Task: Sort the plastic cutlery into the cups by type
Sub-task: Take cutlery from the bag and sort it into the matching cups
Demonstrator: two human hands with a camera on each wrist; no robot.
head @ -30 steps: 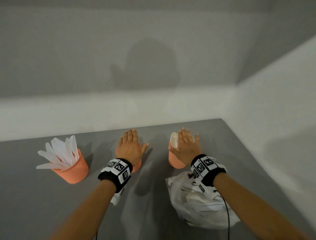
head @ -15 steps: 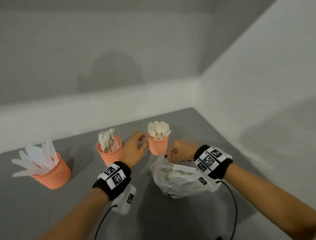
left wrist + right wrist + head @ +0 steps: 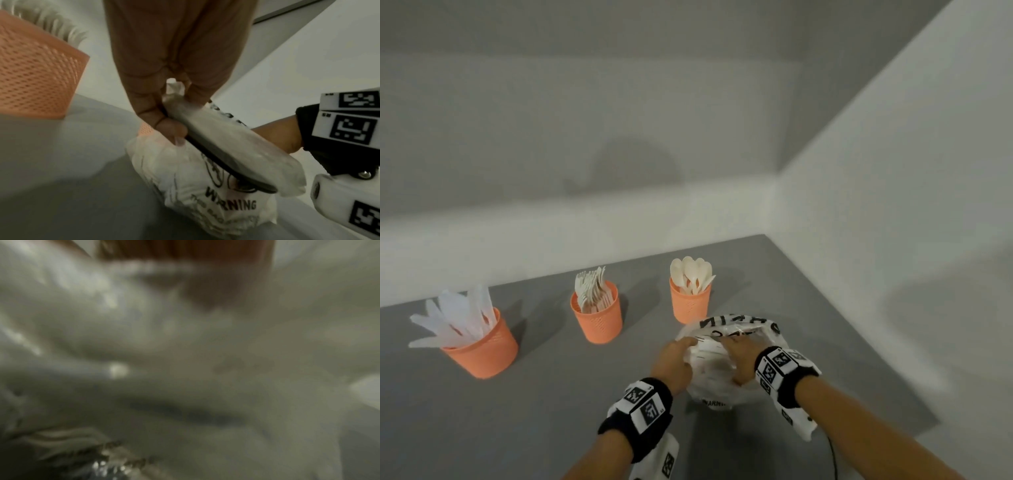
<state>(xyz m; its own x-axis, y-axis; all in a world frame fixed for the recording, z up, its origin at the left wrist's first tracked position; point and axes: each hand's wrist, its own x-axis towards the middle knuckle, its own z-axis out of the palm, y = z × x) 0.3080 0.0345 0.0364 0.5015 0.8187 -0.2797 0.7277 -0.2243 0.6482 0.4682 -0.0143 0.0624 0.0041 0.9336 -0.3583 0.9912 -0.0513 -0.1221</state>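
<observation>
Three orange mesh cups stand in a row on the grey table: knives in the left cup, forks in the middle cup, spoons in the right cup. A crumpled white plastic bag with black print lies in front of the spoon cup. My left hand pinches the bag's edge between thumb and fingers. My right hand reaches into the bag's mouth, its fingers hidden by the film. The right wrist view shows only blurred plastic.
White walls close the table at the back and on the right. The fork cup stands just left of my left hand. Bare grey tabletop lies in front of the cups. A cable trails from my right wrist.
Both hands left the cups and came back to the bag. The left hand has taken hold of the bag's edge and the right hand has gone into its mouth.
</observation>
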